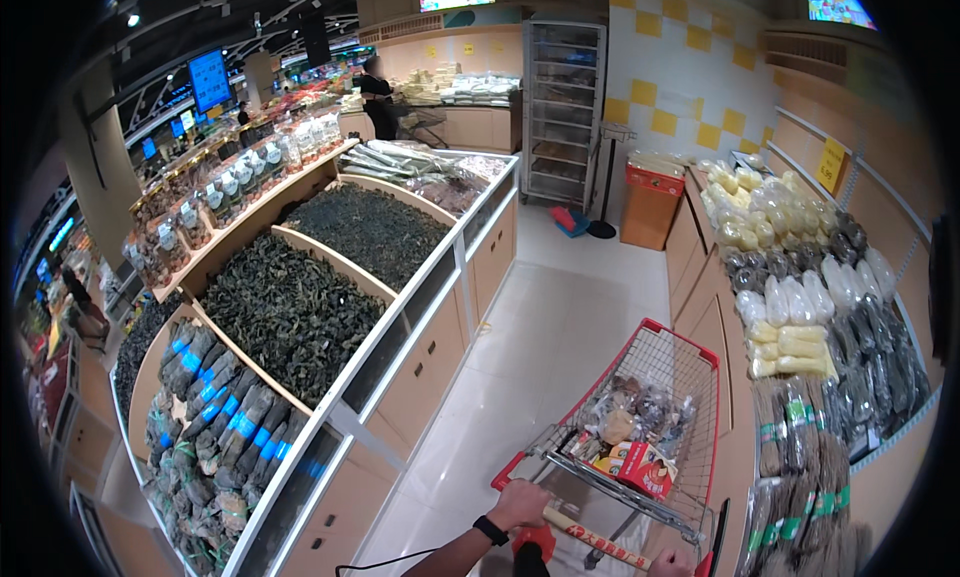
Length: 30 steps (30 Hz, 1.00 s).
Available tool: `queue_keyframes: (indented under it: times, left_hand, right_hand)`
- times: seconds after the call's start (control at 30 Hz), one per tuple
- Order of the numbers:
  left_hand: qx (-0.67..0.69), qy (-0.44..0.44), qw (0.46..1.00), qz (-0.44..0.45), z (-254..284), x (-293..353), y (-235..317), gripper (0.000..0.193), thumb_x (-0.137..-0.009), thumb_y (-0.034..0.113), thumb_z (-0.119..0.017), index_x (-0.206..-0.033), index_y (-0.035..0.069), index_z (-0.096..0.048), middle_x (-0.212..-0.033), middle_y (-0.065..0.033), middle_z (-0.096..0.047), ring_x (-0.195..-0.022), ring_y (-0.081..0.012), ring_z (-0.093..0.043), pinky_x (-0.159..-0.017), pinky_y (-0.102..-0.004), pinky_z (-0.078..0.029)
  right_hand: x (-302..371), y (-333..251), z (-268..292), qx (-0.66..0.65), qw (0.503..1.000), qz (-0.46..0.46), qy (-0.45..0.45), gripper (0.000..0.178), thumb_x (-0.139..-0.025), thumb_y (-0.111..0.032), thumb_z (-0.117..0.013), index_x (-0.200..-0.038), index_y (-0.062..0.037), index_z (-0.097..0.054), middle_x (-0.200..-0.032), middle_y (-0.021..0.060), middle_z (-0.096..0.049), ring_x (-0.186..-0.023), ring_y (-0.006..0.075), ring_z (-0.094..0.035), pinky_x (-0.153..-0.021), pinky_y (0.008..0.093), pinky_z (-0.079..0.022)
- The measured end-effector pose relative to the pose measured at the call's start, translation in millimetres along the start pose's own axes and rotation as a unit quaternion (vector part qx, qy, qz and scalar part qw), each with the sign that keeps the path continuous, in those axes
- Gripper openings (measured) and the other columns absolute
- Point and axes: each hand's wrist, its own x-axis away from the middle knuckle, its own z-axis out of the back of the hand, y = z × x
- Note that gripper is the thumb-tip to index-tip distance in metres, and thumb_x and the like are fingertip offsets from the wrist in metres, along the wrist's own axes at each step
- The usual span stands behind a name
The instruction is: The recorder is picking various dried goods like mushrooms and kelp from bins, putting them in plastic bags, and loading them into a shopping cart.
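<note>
My left hand [520, 504], with a black band on its wrist, is wrapped round the left part of a shopping cart's handle [595, 539]. At the right end of the same bar my right hand [672, 563] is closed, partly cut off by the lower edge. Ahead of both hands stretches the red-rimmed wire shopping cart [712, 457]. Inside it lie a red box [648, 471] with pictures on it and several clear bags of brownish goods [622, 422]. An orange-red shape [533, 542] shows below my left wrist.
To the left stands a wooden display bin [350, 262] of dark dried goods and blue-banded bundles. Bagged goods [790, 297] fill a shelf along the right. A tiled aisle [540, 317] runs between them to a tray rack [563, 112] and orange bin [652, 207]. A person [378, 97] stands farther back.
</note>
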Motion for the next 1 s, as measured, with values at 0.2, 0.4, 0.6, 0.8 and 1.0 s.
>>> queue_keyframes:
  times: [0.2,0.4,0.6,0.8,1.0]
  left_hand:
    - [-0.023,0.014,0.999,-0.019,35.0,-124.2,-42.1,0.017,-0.054,0.019,-0.064,-0.067,0.01,-0.067,-0.064,-0.0124,-0.063,-0.064,-0.0293,-0.064,-0.061,-0.0412,-0.049]
    - [-0.051,0.088,0.994,0.026,51.0,-271.1,-68.2,0.02,-0.052,0.024,-0.066,-0.069,0.012,-0.067,-0.063,-0.0119,-0.062,-0.063,-0.029,-0.063,-0.065,-0.0416,-0.047]
    - [-0.054,0.088,0.994,0.044,25.5,-330.9,-52.4,0.014,-0.056,0.021,-0.065,-0.066,0.01,-0.066,-0.062,-0.0126,-0.062,-0.061,-0.0294,-0.062,-0.065,-0.0404,-0.045]
    - [0.023,0.053,0.998,-0.007,-10.1,-263.4,-9.1,0.015,-0.067,0.025,-0.062,-0.07,0.01,-0.059,-0.06,-0.0128,-0.06,-0.059,-0.0326,-0.061,-0.054,-0.044,-0.047]
    - [0.136,-0.073,0.984,-0.092,-1.0,-198.5,-25.6,0.015,-0.071,0.019,-0.061,-0.081,0.008,-0.058,-0.062,-0.0133,-0.061,-0.059,-0.0324,-0.062,-0.054,-0.0441,-0.049]
  right_hand:
    - [-75.6,-6.0,-84.6,0.035,0.999,-0.013,0.012,0.014,-0.068,-0.013,-0.057,-0.057,-0.0055,-0.054,-0.056,0.0144,-0.052,-0.052,0.0333,-0.05,-0.048,0.0471,-0.036]
    - [-208.1,-24.0,-124.5,0.034,0.999,-0.014,0.003,0.017,-0.072,-0.016,-0.056,-0.057,-0.0091,-0.051,-0.06,0.0128,-0.054,-0.056,0.0337,-0.052,-0.051,0.0476,-0.038]
    - [-283.9,11.4,-161.2,0.011,0.998,-0.017,0.053,0.02,-0.07,-0.014,-0.056,-0.053,-0.009,-0.047,-0.058,0.0112,-0.055,-0.054,0.0338,-0.054,-0.049,0.047,-0.04]
    - [-259.5,65.3,-149.5,-0.011,0.995,-0.014,0.094,0.025,-0.07,-0.006,-0.057,-0.052,-0.0079,-0.04,-0.052,0.0086,-0.046,-0.049,0.0319,-0.044,-0.052,0.0418,-0.032]
    - [-217.9,43.0,-135.0,-0.051,0.997,-0.026,0.057,0.03,-0.071,-0.001,-0.058,-0.052,-0.0059,-0.036,-0.05,0.0104,-0.04,-0.051,0.0298,-0.041,-0.055,0.0403,-0.031]
